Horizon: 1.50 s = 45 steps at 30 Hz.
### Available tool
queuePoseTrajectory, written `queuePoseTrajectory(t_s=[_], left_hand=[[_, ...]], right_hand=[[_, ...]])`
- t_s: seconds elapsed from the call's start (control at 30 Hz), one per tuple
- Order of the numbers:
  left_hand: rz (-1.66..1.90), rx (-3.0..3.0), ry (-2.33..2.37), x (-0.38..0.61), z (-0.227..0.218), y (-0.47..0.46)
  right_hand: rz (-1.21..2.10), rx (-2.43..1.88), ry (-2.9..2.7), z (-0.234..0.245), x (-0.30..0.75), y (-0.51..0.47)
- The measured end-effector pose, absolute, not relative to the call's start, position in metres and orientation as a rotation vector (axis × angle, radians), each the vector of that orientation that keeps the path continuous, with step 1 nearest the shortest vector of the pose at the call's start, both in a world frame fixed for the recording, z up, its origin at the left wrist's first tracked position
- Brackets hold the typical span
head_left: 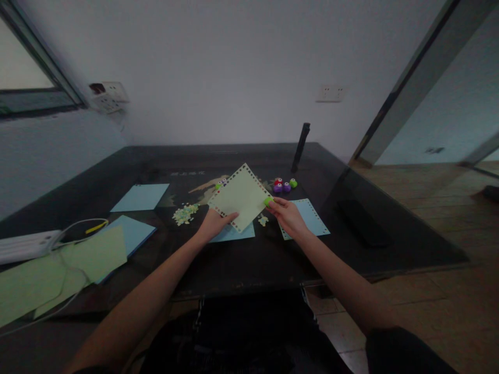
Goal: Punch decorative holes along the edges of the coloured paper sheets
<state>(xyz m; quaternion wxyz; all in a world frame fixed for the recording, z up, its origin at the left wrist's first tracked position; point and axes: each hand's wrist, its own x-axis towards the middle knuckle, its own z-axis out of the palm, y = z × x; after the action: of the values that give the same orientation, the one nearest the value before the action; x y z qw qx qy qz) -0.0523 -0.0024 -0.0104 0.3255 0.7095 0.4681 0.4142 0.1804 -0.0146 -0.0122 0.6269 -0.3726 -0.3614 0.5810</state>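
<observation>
A pale green square of paper point(244, 196), turned cornerwise, is lifted above the table, with small punched holes along its edges. My left hand point(214, 223) grips its lower left side, thumb on top. My right hand point(287, 215) is closed on a small green craft punch point(268, 201) at the paper's right corner. Beneath lies a blue sheet point(236, 232), mostly covered. Another blue sheet point(312, 218), with holes along its edges, is beside my right hand. Punched-out paper bits form a heap point(185, 213) left of my left hand and a smaller one point(263, 221) between my hands.
Several coloured punches point(287, 187) stand behind my right hand. A dark upright stick point(301, 148) and a flat black object point(362, 223) are on the right. At left lie a blue sheet point(141, 197), green paper point(97, 249), a white power strip point(27, 246) and cables.
</observation>
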Motion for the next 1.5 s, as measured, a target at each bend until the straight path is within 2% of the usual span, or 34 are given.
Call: queuePoseTrajectory(t_s=[0.37, 1.5], left_hand=[[1.084, 1.877, 1.211, -0.0511, -0.0063, -0.0053], [1.044, 2.042, 1.21, -0.0526, -0.0099, -0.0029]], right_hand=[[1.326, -0.971, -0.886, -0.0095, 0.1865, -0.015], [1.266, -0.976, -0.917, -0.0135, 0.1856, -0.0117]])
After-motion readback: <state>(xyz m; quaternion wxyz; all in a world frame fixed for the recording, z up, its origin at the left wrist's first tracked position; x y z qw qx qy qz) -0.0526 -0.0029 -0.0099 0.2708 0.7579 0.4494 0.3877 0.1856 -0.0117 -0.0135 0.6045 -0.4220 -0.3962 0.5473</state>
